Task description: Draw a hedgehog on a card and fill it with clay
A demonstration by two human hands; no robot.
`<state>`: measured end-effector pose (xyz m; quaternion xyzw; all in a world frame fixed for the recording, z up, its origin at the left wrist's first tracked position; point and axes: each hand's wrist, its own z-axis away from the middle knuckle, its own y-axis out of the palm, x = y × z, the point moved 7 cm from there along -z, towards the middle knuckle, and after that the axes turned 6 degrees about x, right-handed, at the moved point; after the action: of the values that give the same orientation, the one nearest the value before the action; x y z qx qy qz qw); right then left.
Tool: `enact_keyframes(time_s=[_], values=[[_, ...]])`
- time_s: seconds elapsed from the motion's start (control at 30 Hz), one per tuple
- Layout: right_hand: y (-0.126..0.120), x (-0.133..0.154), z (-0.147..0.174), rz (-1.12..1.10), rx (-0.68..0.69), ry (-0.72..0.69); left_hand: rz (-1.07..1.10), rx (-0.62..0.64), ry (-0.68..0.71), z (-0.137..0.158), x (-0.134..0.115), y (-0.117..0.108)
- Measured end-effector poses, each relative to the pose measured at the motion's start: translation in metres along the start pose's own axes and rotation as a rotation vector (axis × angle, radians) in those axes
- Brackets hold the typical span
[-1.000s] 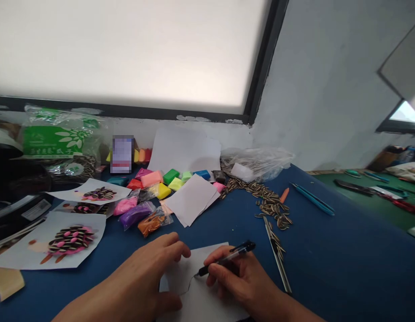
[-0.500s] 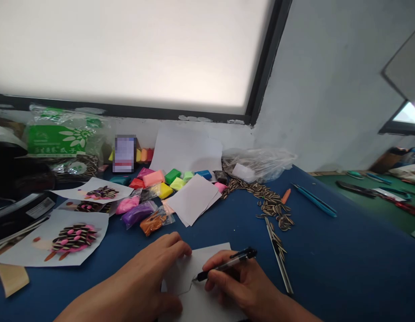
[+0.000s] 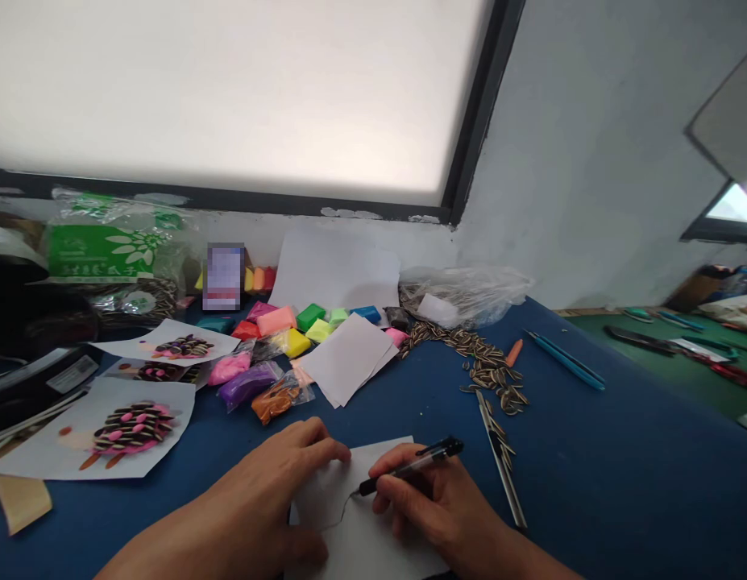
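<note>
Loosely spread left fingers point(image 3: 330, 453) at the paper's point(image 3: 379, 556) nine o'clock risk it slipping while right fingers point(image 3: 404, 497) grip the pen point(image 3: 409, 469).

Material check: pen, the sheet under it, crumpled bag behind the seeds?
Pen: likely plastic, semi-clear barrel, glossy black parts. Sheet: looks like paper, matte white, thin, with a drawn line. Bag: probably plastic film, translucent, creased, shiny highlights.

Sheet point(image 3: 373, 548): paper, matt, smooth. Pen point(image 3: 418, 462): plastic, glossy barrel. Desk point(image 3: 603, 499): matt, smooth-looking. Knife point(image 3: 512, 494): metal look, shiny. Clear bag point(image 3: 494, 282) by desk's far right corner: plastic film, crinkled, glossy. Seed bag point(image 3: 76, 258) toward far left corner: printed plastic, shiny. Seeds point(image 3: 491, 372): matt shells. Wall point(image 3: 591, 161) past far edge: matt, rough by window frame point(image 3: 477, 113).
</note>
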<state>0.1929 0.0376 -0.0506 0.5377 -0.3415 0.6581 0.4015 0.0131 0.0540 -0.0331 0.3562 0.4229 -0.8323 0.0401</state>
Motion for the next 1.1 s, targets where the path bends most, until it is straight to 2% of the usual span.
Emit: enact_keyframes(time_s=[0.53,0.9,1.1], values=[[0.0004,-0.0003,0.0014,-0.009,-0.026,-0.044,0.018,0.015,-0.018,-0.0002,0.0073,0.0029],[-0.0001,0.0005,0.0005,0.003,-0.038,-0.043,-0.012,-0.024,0.008,0.0007,0.0043,0.001],[0.0017,-0.0009,0.0019,-0.002,0.015,-0.025,-0.011,-0.03,0.019,0.0017,0.0026,-0.0003]])
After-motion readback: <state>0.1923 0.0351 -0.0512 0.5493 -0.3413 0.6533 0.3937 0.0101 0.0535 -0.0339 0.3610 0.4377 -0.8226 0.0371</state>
